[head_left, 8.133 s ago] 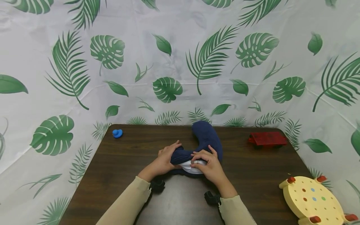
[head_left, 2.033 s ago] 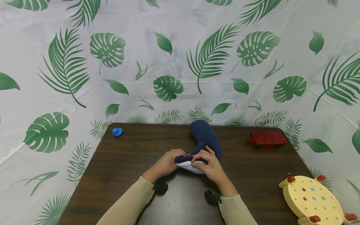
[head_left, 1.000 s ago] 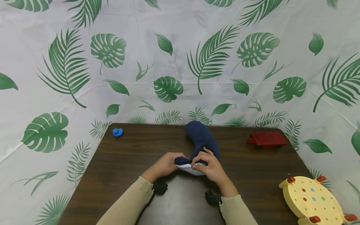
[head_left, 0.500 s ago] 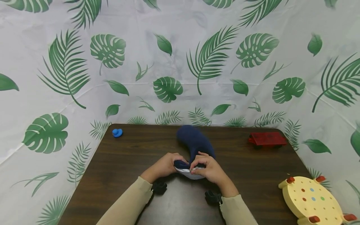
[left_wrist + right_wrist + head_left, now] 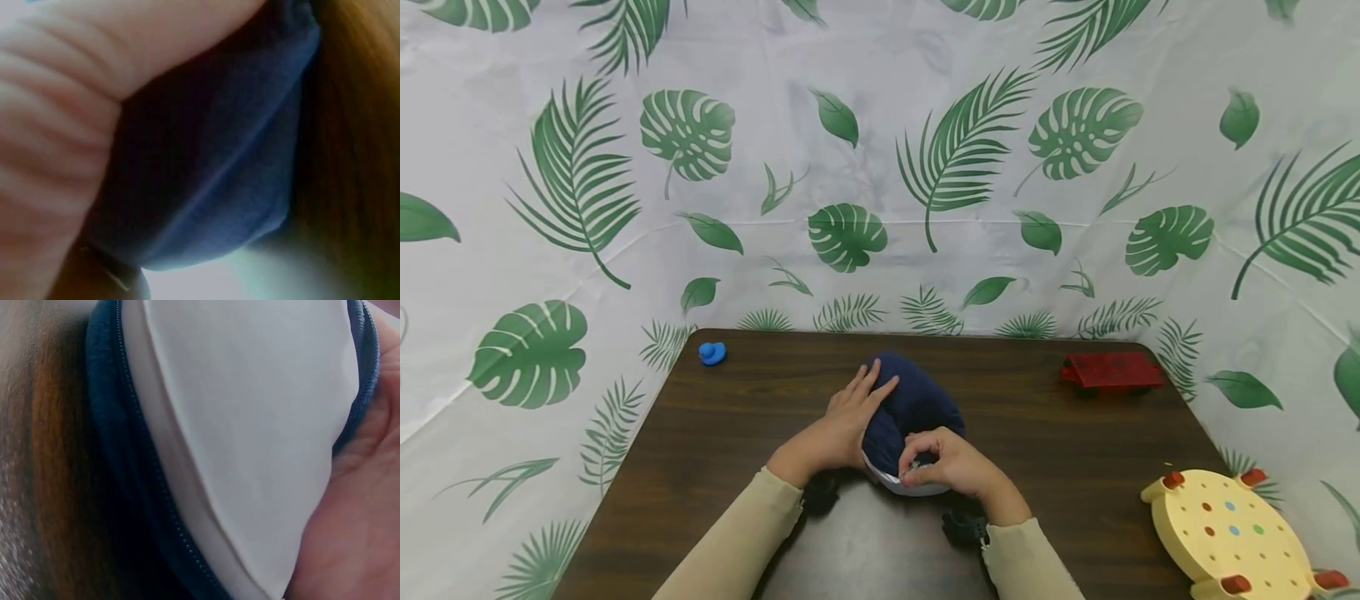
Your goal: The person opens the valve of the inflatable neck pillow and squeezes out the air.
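Note:
A navy neck pillow (image 5: 921, 396) lies bent at the middle of the table. Its zipped cover is parted, and a white inner cushion (image 5: 250, 412) bulges between the two rows of zipper teeth (image 5: 178, 531) in the right wrist view. My left hand (image 5: 835, 425) rests against the pillow's left side with fingers spread and straight. In the left wrist view, navy fabric (image 5: 212, 175) lies against that hand. With thumb and forefinger, my right hand (image 5: 955, 467) pinches at the zipper along the near edge; the pull itself is mostly hidden by the fingers.
On the brown wooden table (image 5: 737, 467), a blue toy duck (image 5: 712, 353) stands at the back left. A red toy vehicle (image 5: 1112, 370) is at the back right. A yellow round pegboard with red legs (image 5: 1232, 525) lies at the front right.
The pillow's far end has swung left and nearer, folding the pillow tighter. My left hand has gone from gripping the edge to lying spread along its side. My right hand has shifted slightly nearer, still pinching.

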Tool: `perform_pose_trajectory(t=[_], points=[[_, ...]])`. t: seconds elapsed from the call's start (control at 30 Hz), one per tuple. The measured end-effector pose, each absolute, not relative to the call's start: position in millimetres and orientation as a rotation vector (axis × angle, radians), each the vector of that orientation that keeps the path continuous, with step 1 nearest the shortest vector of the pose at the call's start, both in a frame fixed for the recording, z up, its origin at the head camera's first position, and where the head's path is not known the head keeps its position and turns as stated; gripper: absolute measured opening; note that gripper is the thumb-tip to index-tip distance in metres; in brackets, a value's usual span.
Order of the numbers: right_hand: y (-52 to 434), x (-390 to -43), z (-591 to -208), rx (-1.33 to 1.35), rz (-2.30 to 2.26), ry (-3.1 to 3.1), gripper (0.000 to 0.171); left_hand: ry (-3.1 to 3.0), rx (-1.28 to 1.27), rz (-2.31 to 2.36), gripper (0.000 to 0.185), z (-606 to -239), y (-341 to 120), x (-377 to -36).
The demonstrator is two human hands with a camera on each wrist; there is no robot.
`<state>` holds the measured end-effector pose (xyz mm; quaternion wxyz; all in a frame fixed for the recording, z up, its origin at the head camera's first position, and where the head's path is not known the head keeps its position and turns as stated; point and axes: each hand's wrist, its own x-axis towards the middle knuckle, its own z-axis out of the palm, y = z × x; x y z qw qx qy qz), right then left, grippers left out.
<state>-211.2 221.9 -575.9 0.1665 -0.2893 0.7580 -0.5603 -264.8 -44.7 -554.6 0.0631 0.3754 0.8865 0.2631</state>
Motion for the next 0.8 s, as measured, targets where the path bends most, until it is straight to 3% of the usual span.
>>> perform_pose_trajectory(t=[0.2, 0.5, 0.7, 0.8], points=[[218.6, -213.9, -579.8, -0.934, -1.647, 2.122, 0.005, 2.687, 1.096, 0.771, 0.152, -559.7, -42.7, -266.9], [221.5, -210.3, -568.4, -0.923, -1.536, 2.34, 0.008, 2.752, 1.073, 0.763, 0.135, -560.6, -38.1, -264.9], [219.6, -211.0, -554.4, -1.105, -1.458, 2.483, 0.007, 2.742, 0.929, 0.85, 0.128, -558.2, -34.2, -264.1], [214.4, -210.6, -549.3, -1.207, -1.433, 2.581, 0.013, 2.798, 0.862, 0.84, 0.116, -556.7, -32.8, -263.9]])
